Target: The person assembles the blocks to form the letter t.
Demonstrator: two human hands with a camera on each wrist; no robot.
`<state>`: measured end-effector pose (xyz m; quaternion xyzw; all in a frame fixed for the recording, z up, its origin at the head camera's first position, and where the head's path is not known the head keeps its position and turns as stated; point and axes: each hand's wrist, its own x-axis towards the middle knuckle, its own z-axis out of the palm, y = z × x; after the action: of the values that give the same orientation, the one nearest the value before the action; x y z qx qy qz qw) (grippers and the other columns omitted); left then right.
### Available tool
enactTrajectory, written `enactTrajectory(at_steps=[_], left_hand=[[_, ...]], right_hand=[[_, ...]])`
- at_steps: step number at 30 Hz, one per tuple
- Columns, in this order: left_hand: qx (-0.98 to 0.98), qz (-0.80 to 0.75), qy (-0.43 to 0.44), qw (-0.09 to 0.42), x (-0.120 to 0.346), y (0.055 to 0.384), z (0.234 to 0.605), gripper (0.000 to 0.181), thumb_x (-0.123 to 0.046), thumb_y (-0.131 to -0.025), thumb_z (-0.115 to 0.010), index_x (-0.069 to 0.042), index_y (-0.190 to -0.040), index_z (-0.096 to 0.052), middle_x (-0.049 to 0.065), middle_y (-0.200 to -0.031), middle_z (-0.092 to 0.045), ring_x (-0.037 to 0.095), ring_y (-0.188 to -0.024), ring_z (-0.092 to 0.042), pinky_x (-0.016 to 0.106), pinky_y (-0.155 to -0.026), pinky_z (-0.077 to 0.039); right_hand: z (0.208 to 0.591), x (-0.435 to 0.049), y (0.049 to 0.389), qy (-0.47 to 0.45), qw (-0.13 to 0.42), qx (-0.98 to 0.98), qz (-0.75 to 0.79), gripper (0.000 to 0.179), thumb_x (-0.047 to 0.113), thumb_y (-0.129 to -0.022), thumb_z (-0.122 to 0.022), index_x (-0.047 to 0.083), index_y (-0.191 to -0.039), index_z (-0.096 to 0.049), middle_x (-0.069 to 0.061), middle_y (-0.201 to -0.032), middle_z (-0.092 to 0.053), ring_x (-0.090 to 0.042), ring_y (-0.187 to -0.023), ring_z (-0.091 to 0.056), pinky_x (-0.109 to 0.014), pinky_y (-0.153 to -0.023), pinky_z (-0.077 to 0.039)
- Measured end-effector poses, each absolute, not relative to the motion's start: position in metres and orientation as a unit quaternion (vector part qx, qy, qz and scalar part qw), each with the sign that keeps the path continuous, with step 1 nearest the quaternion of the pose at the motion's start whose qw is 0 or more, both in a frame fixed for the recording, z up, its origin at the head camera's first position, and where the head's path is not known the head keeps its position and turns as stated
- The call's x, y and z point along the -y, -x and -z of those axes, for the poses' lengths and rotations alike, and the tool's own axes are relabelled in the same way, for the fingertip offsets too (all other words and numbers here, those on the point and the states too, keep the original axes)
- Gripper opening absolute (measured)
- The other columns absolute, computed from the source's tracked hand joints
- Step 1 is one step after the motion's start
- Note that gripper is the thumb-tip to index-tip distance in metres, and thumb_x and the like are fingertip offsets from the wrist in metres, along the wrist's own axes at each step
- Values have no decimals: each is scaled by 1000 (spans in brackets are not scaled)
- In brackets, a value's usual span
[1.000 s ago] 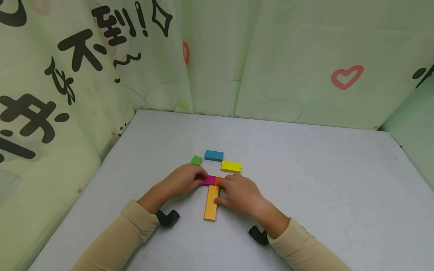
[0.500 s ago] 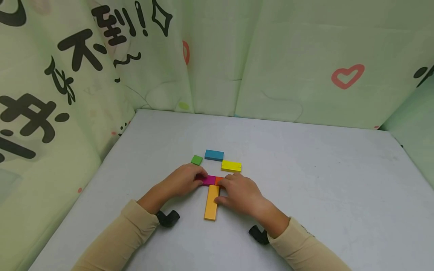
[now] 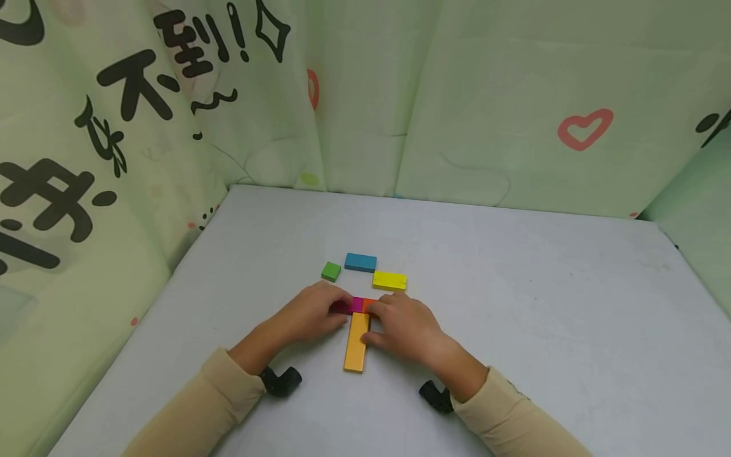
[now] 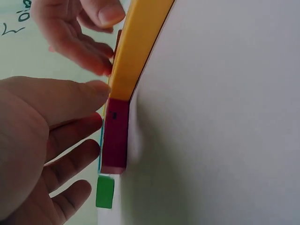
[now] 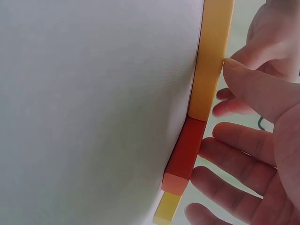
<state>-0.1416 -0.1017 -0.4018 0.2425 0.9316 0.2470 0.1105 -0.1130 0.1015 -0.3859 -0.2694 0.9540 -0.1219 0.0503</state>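
Observation:
A magenta block [image 3: 357, 305] and a red-orange block [image 3: 370, 305] lie end to end on the table, above a long yellow-orange block [image 3: 355, 346]; together they form a T. My left hand [image 3: 316, 311] is over the magenta block, fingers loosely bent at its far side. Its thumb is off the block on the near side. My right hand [image 3: 408, 327] rests its fingertips on the red-orange block, while its thumb touches the long block's right edge. In the right wrist view the right fingers [image 5: 234, 161] are nearly straight.
Beyond the hands lie a green block [image 3: 331, 271], a blue block [image 3: 360, 262] and a yellow block [image 3: 389, 280]. The white table [image 3: 542, 330] backs onto a pale green curtain [image 3: 485, 114] with printed characters and hearts.
My left hand has shifted slightly toward me, its thumb drawing away from the magenta block, and more of the green block shows. The right hand and the blocks have stayed put.

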Motion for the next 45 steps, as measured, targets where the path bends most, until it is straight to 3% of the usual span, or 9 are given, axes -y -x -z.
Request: enactTrajectory(at_steps=[12,22,30,38,45], left_hand=[[-931,-240,-257,100,101,127,406,44,-30,-84,-83,-13,-121,-69,-1,-115,-65,20,-111,-55,38,-97,-49],[-927,-253,-265,75,104,122,409,44,-30,-85,-82,-10,-122,-68,1,-116,-66,22,-115,-55,40,-98,-48],[-930,-248,-260,79,102,122,408,44,-31,-86,-81,-10,-122,-68,2,-117,-66,23,-116,-54,41,-99,-48],[-933,-239,-257,77,102,120,406,44,-31,-86,-81,-10,-123,-68,2,-117,-66,22,-115,-54,40,-98,-49],[-934,-232,-258,81,102,121,406,45,-32,-86,-80,-11,-124,-68,2,-117,-66,22,-115,-54,39,-98,-49]], right_hand=[[388,-102,113,269,51,-954,120,40,38,-85,-80,10,-113,-72,-4,-102,-68,-26,-95,-58,-38,-73,-53],[388,-102,113,273,50,-953,125,38,35,-86,-80,10,-114,-72,-4,-103,-69,-26,-95,-58,-38,-75,-53],[386,-110,119,237,85,-948,194,43,32,-87,-79,10,-123,-70,-1,-112,-68,-22,-102,-57,-38,-87,-51],[379,-122,132,219,72,-954,192,49,32,-92,-73,4,-131,-64,-11,-127,-65,-33,-118,-58,-49,-98,-48],[378,-126,140,199,82,-960,181,48,30,-94,-70,1,-132,-63,-15,-129,-64,-36,-120,-58,-51,-101,-46]])
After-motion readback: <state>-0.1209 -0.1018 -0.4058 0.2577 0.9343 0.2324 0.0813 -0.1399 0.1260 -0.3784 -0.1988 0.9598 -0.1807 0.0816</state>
